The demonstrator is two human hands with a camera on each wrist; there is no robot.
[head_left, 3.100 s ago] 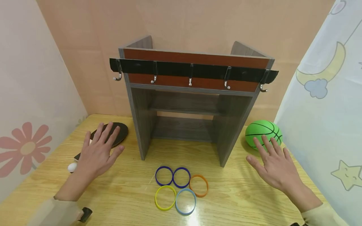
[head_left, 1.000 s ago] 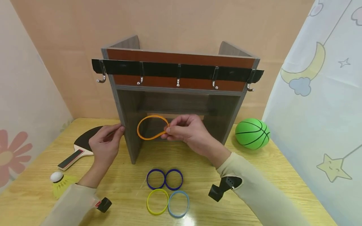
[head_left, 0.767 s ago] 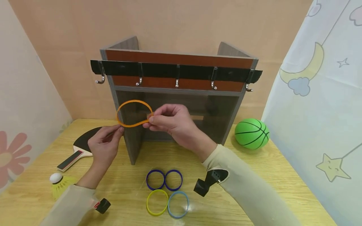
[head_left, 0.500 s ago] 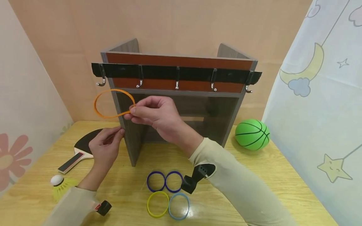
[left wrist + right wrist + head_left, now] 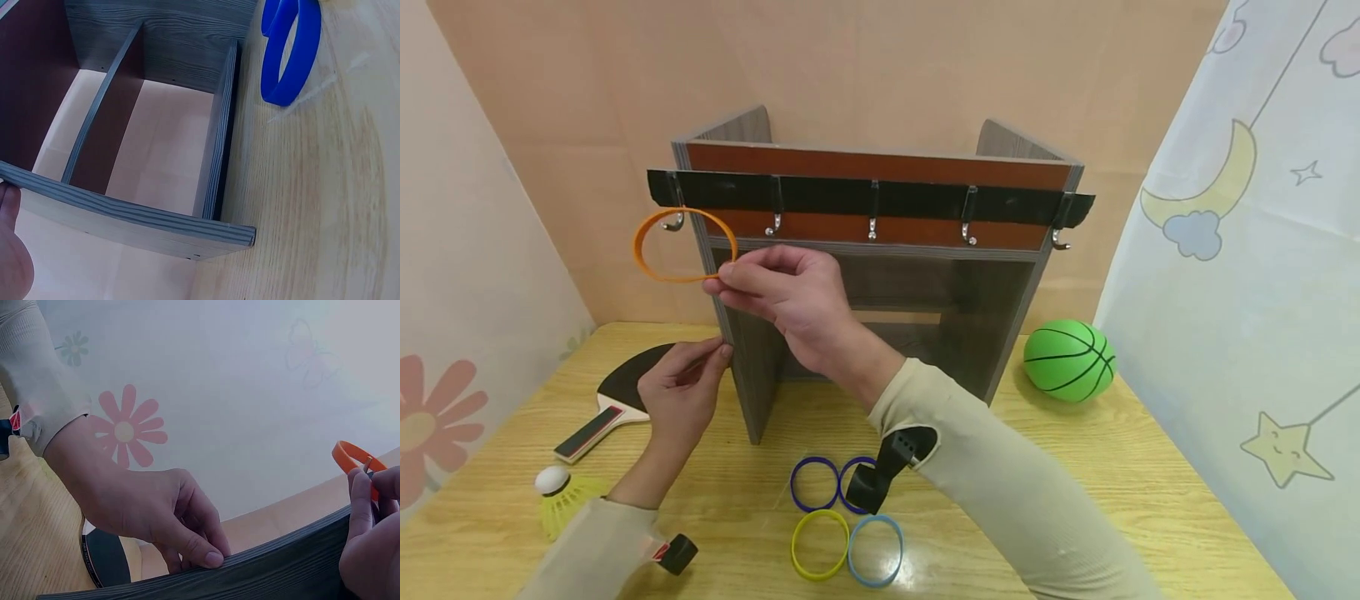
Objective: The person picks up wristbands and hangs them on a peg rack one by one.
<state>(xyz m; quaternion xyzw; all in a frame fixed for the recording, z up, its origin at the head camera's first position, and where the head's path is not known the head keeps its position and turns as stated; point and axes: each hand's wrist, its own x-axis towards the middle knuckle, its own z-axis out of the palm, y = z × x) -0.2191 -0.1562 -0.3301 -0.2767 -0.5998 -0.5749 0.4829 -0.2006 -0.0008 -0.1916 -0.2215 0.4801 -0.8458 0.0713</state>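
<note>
My right hand (image 5: 797, 304) pinches an orange silicone wristband (image 5: 637, 243) by its right edge, thumb against fingers. The loop points left and overlaps the leftmost metal hook (image 5: 676, 223) in the head view. That hook hangs from a black strip (image 5: 827, 196) across the front of a grey wooden shelf unit. Lower down, my left hand (image 5: 679, 396) grips the front edge of the unit's left side panel (image 5: 752, 383). In the right wrist view, the left thumb lies on the panel edge, and the wristband (image 5: 351, 450) shows near the hook tip at right.
Two dark blue wristbands (image 5: 792, 483), a yellow one (image 5: 793, 546) and a light blue one (image 5: 852, 552) lie before the shelf. At left are a table tennis bat (image 5: 625, 379) and a yellow shuttlecock (image 5: 567, 504). A green ball (image 5: 1070, 360) sits at right.
Both open hands moved inward; the right picked up the orange wristband and carried it left and up to the leftmost hook. The left took hold of the side panel and has stayed there.
</note>
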